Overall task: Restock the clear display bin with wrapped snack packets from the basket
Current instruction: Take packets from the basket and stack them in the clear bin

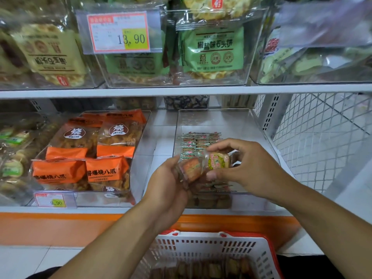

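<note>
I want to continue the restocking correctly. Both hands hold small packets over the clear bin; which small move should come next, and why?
Probably lower the right hand and set its yellow-labelled packet onto the rows already in the clear bin. That hand is over the bin, its packet is pinched free, and the back of the bin looks bare. The left hand holds more packets.

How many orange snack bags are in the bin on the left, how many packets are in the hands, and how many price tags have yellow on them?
Orange snack bags, as far as they show: 5
Packets in hands: 2, one in the left hand, one in the right hand
Price tags with yellow: 2
Total: 9
</note>
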Motion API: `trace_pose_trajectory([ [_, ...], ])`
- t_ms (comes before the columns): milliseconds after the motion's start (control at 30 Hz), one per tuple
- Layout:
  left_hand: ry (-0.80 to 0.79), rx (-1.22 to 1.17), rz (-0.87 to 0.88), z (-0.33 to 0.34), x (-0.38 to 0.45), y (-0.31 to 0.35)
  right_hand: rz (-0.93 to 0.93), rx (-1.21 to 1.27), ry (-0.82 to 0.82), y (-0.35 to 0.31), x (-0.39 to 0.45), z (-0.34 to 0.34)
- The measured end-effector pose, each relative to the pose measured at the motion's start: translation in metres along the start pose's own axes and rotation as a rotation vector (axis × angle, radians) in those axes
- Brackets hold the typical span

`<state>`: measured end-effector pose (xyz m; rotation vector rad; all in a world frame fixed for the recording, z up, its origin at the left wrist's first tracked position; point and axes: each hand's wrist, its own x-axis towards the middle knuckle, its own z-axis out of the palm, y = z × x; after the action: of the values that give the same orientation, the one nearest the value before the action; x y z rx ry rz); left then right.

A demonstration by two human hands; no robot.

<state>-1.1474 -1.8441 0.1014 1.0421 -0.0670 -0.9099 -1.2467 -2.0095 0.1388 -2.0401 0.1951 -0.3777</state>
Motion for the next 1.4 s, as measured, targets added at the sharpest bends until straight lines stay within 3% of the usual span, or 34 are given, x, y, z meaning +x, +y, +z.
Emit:
trace_pose_trajectory([
  [267, -0.135, 0.041, 0.119, -0.001, -0.002, 0.005, 0.058, 0.343, -0.003, -0.001, 0.002, -0.007],
  [400, -0.066, -0.033, 0.169, -0.001, -0.001, 0.004, 0.094, 0.446, -0.062, -0.005, 0.000, -0.008],
  [633, 0.104, 0.277, 0.266, -0.004, -0.008, 0.001, 0.189, 0.528, -0.077, -0.005, 0.003, -0.012],
  [800, 0.081, 0.369, 0.190, -0.002, -0.011, 0.001, 0.243, 0.495, -0.032, -0.004, 0.002, -0.006],
  [933, 0.053, 0.242, 0.205, -0.002, -0.013, 0.002, 0.241, 0.530, 0.055, -0.007, 0.005, -0.008],
  [1033, 0.036, 0.205, 0.249, 0.001, -0.015, 0.001, 0.239, 0.562, 0.032, -0.009, 0.005, -0.006],
  [1300, -0.059, 0.299, 0.306, 0.000, -0.011, -0.005, 0.282, 0.364, -0.016, -0.001, 0.001, 0.005],
  [1400, -0.060, 0.205, 0.288, 0.000, -0.009, -0.005, 0.269, 0.357, -0.032, -0.002, 0.002, 0.004],
])
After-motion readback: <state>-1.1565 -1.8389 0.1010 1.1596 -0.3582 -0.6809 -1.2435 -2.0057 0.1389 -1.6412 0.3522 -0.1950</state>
